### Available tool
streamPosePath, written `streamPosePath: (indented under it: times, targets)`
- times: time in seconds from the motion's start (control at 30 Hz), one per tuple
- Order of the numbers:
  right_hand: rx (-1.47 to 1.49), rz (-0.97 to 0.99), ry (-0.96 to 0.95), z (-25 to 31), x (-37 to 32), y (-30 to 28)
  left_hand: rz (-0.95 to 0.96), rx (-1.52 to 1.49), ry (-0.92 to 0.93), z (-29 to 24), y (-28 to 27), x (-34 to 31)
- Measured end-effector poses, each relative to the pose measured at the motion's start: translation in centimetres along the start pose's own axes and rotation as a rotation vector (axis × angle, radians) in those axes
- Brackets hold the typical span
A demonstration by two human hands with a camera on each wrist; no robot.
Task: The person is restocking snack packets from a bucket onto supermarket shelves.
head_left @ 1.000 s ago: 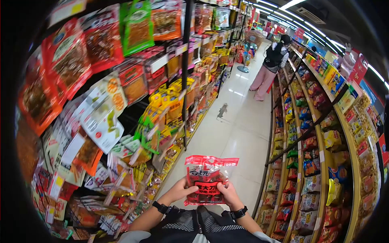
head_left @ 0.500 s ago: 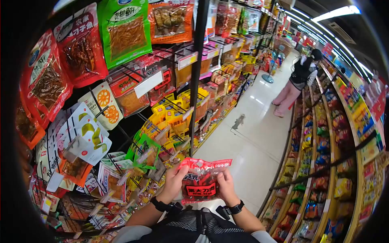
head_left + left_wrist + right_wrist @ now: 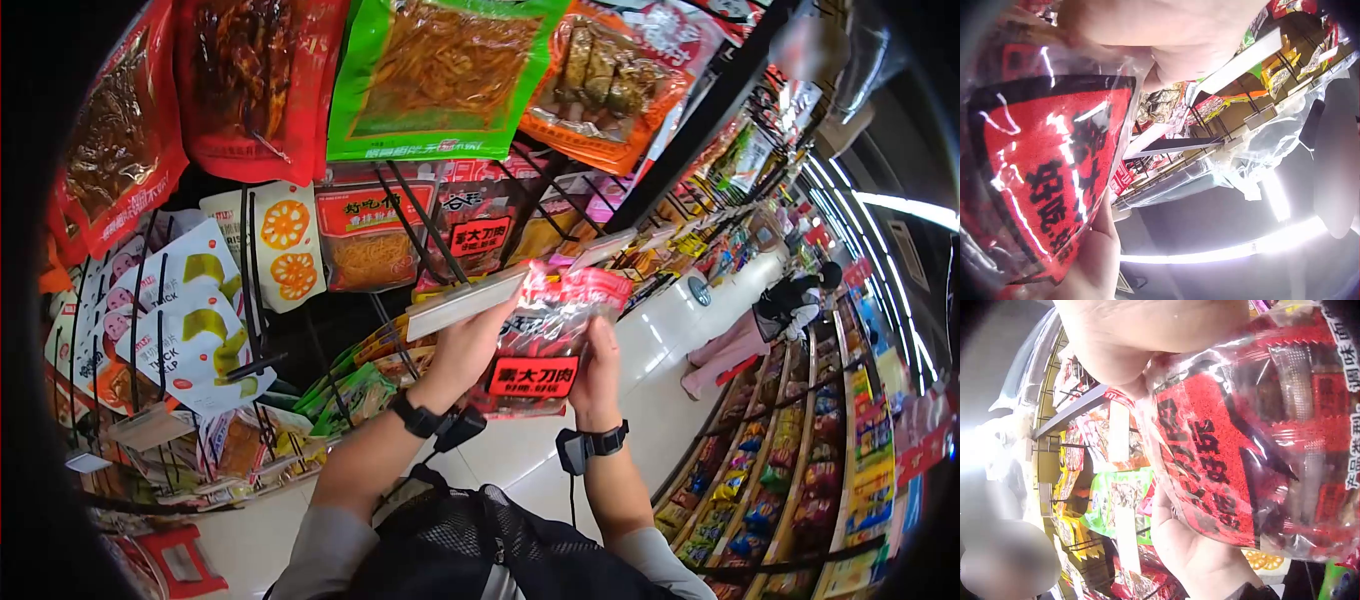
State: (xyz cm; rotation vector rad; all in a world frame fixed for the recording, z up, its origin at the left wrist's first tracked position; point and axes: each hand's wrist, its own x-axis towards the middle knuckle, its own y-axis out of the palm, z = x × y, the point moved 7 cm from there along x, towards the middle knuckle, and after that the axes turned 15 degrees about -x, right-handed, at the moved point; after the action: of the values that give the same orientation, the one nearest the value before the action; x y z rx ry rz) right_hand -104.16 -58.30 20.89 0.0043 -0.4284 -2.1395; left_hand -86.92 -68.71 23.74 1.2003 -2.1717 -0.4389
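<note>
A red, partly clear snack bag (image 3: pixel 538 378) with a black-edged red label is held upright between both hands in the head view. My left hand (image 3: pixel 468 352) grips its left side, and my right hand (image 3: pixel 598 372) grips the right edge. In the left wrist view the bag's label (image 3: pixel 1054 169) fills the left side. Small wrapped pieces show through the clear film of the bag (image 3: pixel 1297 425) in the right wrist view. Just behind the bag's top hangs a similar red packet (image 3: pixel 478 236) on the rack, beside a noodle-like snack packet (image 3: pixel 372 235).
A pale price-tag strip (image 3: pixel 465 308) juts out right by my left hand. Large packets, including a green one (image 3: pixel 440 80), hang above on hooks. White packets (image 3: pixel 190 330) hang at left. A person (image 3: pixel 765 320) stands in the aisle by the right-hand shelves (image 3: pixel 790 450).
The view has turned and come closer to the left rack. The bag, still in both hands, has moved up and right in view, nearer the hanging packets.
</note>
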Motion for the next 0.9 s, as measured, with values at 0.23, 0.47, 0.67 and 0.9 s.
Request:
streamPosePath:
  times: [0.23,0.47,0.67,0.9]
  targets:
    - [0.110,-0.006,0.009,-0.6,4.8,-0.2,0.106,0.341,0.113,-0.3,1.9,5.5]
    - [0.067,0.041,-0.001,-0.9,4.5,-1.1,0.054,0.267,-0.085,-0.5,2.0,3.9]
    - [0.032,0.038,-0.056,-0.7,2.6,-1.8,0.171,0.193,0.051,-0.9,3.1,1.4]
    - [0.020,0.041,-0.112,0.3,4.2,-1.9,0.247,0.282,0.020,0.0,3.4,3.2]
